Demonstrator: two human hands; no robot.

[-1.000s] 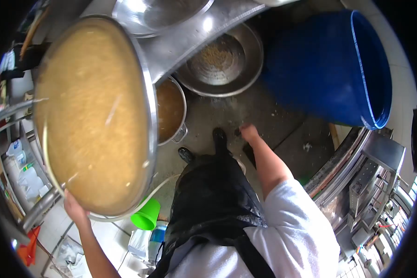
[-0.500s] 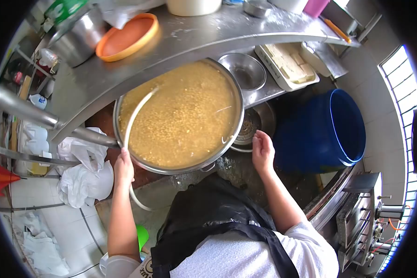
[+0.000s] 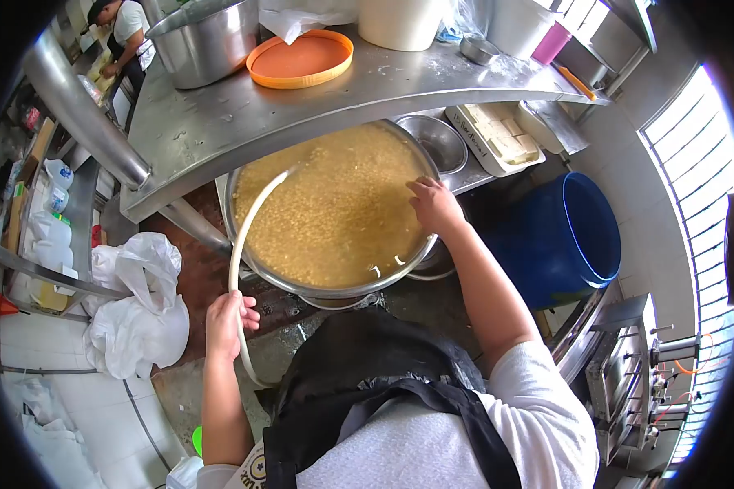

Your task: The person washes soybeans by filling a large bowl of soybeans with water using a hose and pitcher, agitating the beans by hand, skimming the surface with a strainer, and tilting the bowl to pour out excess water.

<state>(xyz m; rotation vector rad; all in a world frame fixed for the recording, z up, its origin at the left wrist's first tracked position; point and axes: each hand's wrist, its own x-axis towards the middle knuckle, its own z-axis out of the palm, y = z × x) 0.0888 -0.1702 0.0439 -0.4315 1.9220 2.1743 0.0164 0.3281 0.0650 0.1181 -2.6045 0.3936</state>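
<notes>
A large round metal basin (image 3: 347, 291) is filled almost to the rim with cloudy water and small yellow beans or kernels (image 3: 326, 212). A cream-coloured hose (image 3: 245, 228) arcs over the basin's left rim, one end down in the water. My left hand (image 3: 224, 326) is closed around the hose below the rim, some fingertips sticking out to the right. Over the right rim, my right hand (image 3: 436, 205) reaches with fingers loosely bent and a little apart, holding nothing; whether they touch the rim or water I cannot tell.
A steel shelf (image 3: 220, 143) overhangs the basin's far side, bearing an orange lid (image 3: 302, 59) and a steel pot (image 3: 204, 49). A blue barrel (image 3: 538, 244) stands right, a white tray of pale blocks (image 3: 497, 138) behind. White bags (image 3: 139, 301) lie left. Another person (image 3: 126, 37) works far back.
My right hand has moved left and up, from beside the basin to over its right rim. My left hand has slid lower along the hose. The view has shifted, showing another person.
</notes>
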